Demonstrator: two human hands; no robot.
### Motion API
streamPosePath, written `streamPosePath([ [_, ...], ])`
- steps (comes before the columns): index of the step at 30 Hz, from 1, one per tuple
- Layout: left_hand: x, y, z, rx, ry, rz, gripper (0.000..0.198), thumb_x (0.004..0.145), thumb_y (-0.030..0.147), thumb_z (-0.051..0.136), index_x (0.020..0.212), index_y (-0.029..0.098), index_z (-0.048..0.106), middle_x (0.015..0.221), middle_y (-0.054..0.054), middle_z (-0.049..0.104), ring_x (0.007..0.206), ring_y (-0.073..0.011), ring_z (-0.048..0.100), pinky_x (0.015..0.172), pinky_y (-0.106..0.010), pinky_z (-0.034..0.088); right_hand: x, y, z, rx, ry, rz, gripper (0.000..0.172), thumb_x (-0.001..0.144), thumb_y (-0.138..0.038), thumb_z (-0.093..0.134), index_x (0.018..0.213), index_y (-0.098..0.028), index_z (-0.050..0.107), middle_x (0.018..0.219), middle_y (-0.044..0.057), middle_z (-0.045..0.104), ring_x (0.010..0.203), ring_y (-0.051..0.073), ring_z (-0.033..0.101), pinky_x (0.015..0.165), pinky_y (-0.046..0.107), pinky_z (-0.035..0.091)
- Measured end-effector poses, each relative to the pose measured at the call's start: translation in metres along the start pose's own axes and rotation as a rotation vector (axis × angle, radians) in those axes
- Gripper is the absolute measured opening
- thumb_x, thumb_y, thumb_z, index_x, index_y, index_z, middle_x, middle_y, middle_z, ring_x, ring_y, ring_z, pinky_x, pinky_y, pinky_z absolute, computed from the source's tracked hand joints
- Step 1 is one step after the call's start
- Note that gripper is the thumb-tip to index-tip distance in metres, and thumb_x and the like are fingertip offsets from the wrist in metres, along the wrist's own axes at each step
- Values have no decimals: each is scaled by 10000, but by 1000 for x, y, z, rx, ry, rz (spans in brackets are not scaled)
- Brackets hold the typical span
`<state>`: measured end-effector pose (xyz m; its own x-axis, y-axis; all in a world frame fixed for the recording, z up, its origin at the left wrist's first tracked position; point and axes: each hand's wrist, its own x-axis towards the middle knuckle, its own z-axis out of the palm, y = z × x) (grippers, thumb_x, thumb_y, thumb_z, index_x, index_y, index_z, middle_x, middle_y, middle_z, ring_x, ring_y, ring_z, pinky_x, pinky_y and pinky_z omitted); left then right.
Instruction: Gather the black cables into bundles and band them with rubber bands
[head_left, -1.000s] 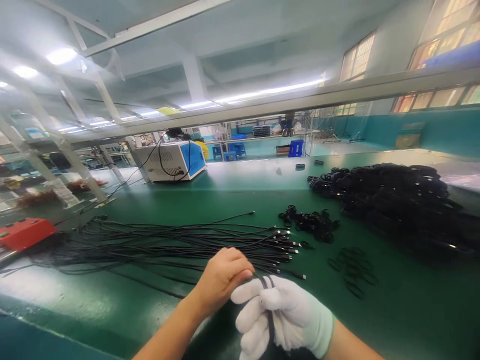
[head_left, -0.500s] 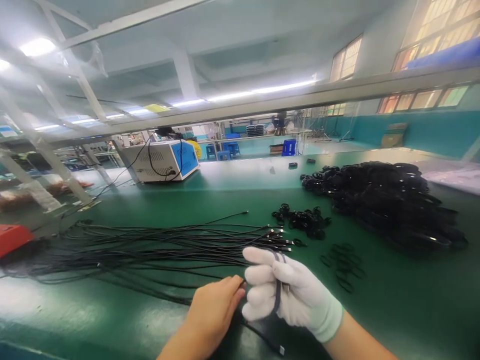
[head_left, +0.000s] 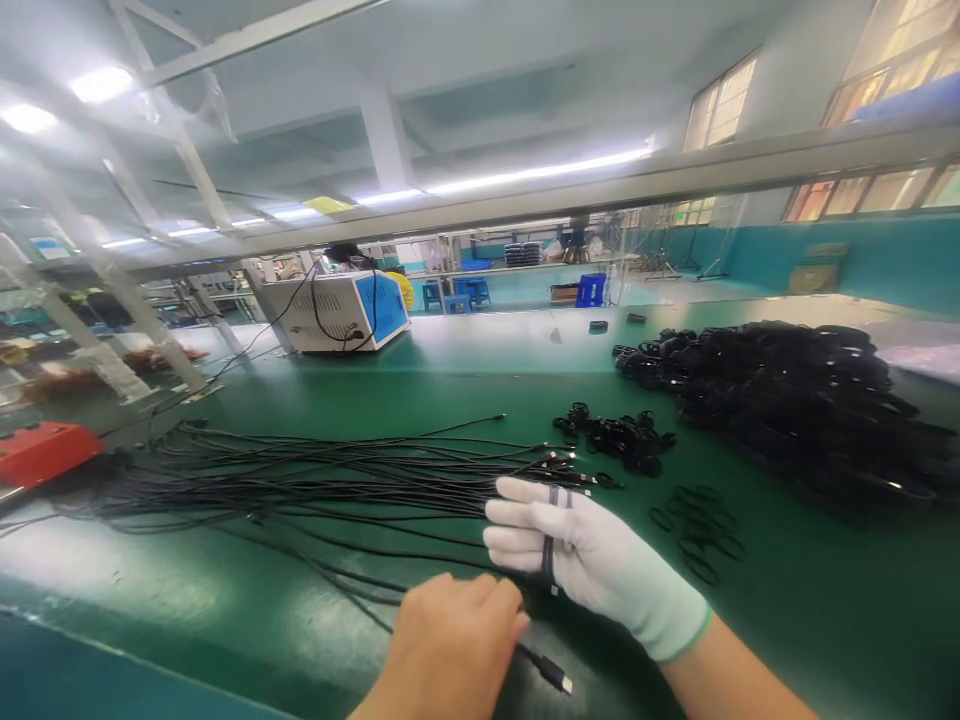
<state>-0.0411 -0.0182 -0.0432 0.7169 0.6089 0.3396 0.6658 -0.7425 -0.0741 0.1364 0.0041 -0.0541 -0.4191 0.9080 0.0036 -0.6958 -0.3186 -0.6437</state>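
Observation:
My left hand (head_left: 465,640), bare, is closed around a black USB cable; its plug end (head_left: 555,676) with a metal tip sticks out beyond the fingers. My right hand (head_left: 570,540), in a white glove, has its fingers straight and side by side. Dark cable (head_left: 548,555) runs across these fingers, and the thumb presses over it. A small metal tip shows just below the glove. Behind both hands, a spread of long black cables (head_left: 330,490) lies on the green tabletop, plugs pointing right. Several thin black rings (head_left: 701,530) lie right of the glove.
A small heap of black loops (head_left: 622,438) sits beyond my right hand. A large pile of black coils (head_left: 787,410) is at the right. A white and blue machine (head_left: 337,312) stands at the back left, a red box (head_left: 45,452) at far left. A shelf beam (head_left: 480,208) crosses overhead.
My left hand has moved slightly right and lower, with the cable in it. The right fingers have straightened from a looser curl. The view has shifted a little to the left.

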Motion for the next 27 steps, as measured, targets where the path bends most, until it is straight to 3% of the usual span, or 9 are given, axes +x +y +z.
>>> streamPosePath([
  [4,23,-27,-34,-103,7,33,183,852,323,572,709,211,593,683,17,626,607,-134,536,584,-275,332,-4,14,0,30,-250,218,262,766,-206,681,975,-86,580,835,73,600,765,155,592,780,354,426],
  [6,34,-39,-39,-263,-55,29,165,820,351,620,731,213,631,714,20,632,668,-128,547,627,-258,358,-5,21,0,87,-353,317,256,756,-234,690,920,-83,564,773,42,539,707,131,545,706,311,400],
  [10,44,-49,-17,-802,-169,-139,147,779,320,639,737,182,670,725,1,633,684,-127,571,619,-220,424,-4,30,4,217,-427,478,326,673,-229,750,821,-132,476,679,-39,360,612,83,418,591,228,276],
  [12,42,-50,-2,-974,-180,-210,194,821,303,559,760,157,671,726,-20,642,678,-137,585,603,-224,444,-3,31,9,269,-463,471,347,653,-203,753,786,-153,437,664,-61,265,577,65,344,574,220,221],
  [14,36,-54,9,-914,-159,-232,269,878,288,449,785,160,666,758,-34,653,713,-151,594,633,-242,454,-2,27,13,277,-437,349,342,662,-217,747,841,-157,461,666,-65,232,572,67,307,587,236,223],
  [17,21,-58,17,-503,-135,-290,316,914,266,358,829,195,654,811,-35,654,755,-172,597,672,-275,443,0,15,15,260,-303,105,363,698,-244,727,974,-146,514,668,-62,252,579,74,294,600,255,258],
  [20,4,-46,18,-177,-154,-323,283,913,242,350,852,215,625,803,-26,654,699,-180,596,628,-284,413,3,4,10,225,-172,-32,325,743,-231,694,1023,-151,551,689,-39,397,624,91,392,672,289,354],
  [24,-7,-9,18,-92,-133,-165,192,870,185,418,783,216,587,741,3,648,617,-168,577,568,-291,361,4,4,3,114,-9,-56,338,774,-257,676,1077,-155,566,1008,86,604,903,195,579,913,435,379],
  [27,-5,5,12,-85,-75,-80,159,846,154,473,725,202,563,699,14,637,596,-158,562,555,-304,327,1,13,0,-10,70,-12,370,781,-243,672,1109,-127,549,1050,140,623,930,232,617,899,437,403],
])
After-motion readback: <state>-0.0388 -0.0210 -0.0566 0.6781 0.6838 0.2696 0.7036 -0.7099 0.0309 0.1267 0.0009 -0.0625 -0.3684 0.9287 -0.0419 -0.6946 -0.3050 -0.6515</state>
